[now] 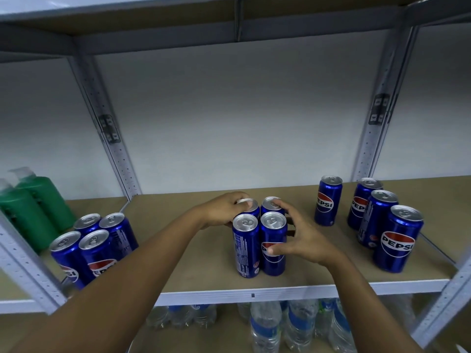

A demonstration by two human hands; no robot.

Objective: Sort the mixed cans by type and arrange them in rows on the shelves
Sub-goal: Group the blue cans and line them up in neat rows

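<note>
On the middle shelf (293,276) four blue Pepsi cans stand upright in a tight two-by-two block (258,233), and the person has both hands on it: the left hand (224,210) has its fingers curled over the rim of the back-left can (248,206), while the right hand (300,235) cups the block's right side, thumb pressed on the front-right can (272,247) and fingers spread toward the back-right one. Another block of four (94,245) stands at the left beside green bottles (33,207), a single can (327,200) and a row of three (379,220) stand to the right, and water bottles (280,324) sit on the shelf below.
</note>
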